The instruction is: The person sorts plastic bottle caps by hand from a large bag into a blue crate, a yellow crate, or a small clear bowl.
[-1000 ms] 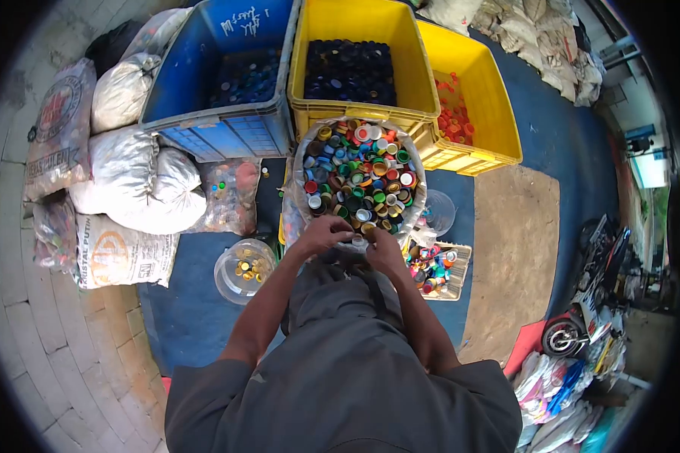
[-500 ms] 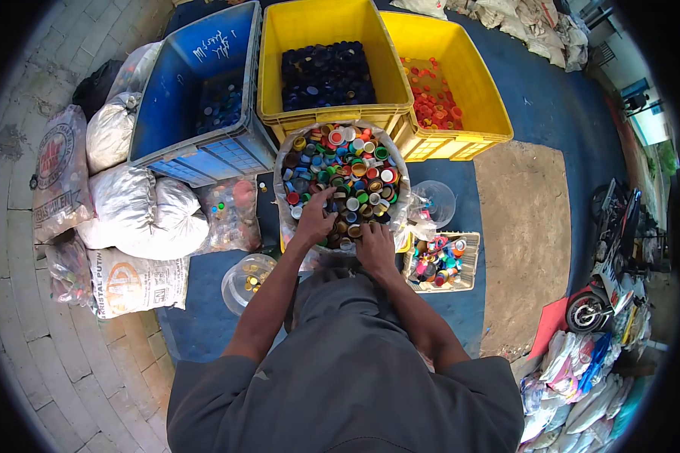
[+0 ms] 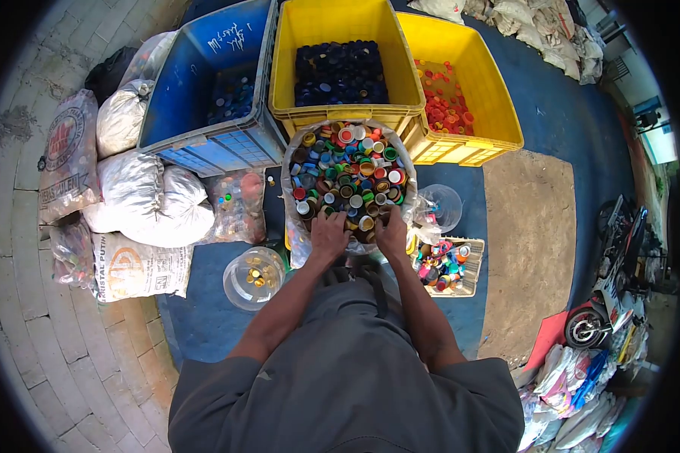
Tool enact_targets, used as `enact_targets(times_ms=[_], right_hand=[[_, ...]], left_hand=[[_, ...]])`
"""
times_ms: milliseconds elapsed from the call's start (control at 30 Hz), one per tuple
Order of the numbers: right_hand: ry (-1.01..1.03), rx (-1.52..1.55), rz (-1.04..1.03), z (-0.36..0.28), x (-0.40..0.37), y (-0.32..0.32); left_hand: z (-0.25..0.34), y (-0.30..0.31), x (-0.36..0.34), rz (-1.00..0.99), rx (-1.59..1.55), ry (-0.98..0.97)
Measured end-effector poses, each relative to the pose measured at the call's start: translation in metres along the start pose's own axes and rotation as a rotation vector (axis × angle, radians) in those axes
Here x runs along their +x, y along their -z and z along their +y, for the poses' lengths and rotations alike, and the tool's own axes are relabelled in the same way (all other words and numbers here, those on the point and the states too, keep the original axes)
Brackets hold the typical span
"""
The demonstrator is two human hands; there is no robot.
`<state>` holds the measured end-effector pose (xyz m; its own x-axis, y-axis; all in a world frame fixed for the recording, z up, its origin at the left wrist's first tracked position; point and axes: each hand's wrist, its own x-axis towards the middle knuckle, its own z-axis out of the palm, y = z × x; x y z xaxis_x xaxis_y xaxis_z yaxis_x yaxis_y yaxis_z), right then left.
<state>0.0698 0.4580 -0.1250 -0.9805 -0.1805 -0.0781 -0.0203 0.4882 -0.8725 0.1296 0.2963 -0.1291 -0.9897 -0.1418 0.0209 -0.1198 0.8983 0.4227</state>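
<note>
A round, white-lined tub holds a heap of mixed bottle caps in many colours. My left hand rests on the near left part of the heap, its fingers slightly apart and their tips partly hidden among the caps. Over at the near right side, my right hand touches the caps, fingers loosely bent. Nothing is plainly held in either hand. Between the two hands lies a pale brown cap.
Behind the tub stand a blue crate, a yellow crate with dark caps and another yellow crate with red caps. Clear bowls and a cap-filled basket flank the tub. Stuffed sacks lie left.
My left hand has drawn back toward me from the middle of the heap. My right hand has moved slightly right. The whole view has shifted a little.
</note>
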Motion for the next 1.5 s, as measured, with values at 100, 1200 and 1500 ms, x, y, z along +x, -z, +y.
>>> enact_targets(times_ms=[100, 1200, 1500], right_hand=[[0.127, -0.113, -0.031, 0.008, 0.005, 0.007], [-0.596, 1.463, -0.225, -0.026, 0.054, 0.005], [-0.813, 1.257, -0.196, -0.035, 0.069, 0.011]], left_hand=[[-0.002, -0.012, 0.0, 0.033, -0.02, -0.004], [-0.044, 0.039, 0.012, 0.051, -1.654, 0.736], [-0.048, 0.035, 0.051, 0.15, -0.602, 0.273]])
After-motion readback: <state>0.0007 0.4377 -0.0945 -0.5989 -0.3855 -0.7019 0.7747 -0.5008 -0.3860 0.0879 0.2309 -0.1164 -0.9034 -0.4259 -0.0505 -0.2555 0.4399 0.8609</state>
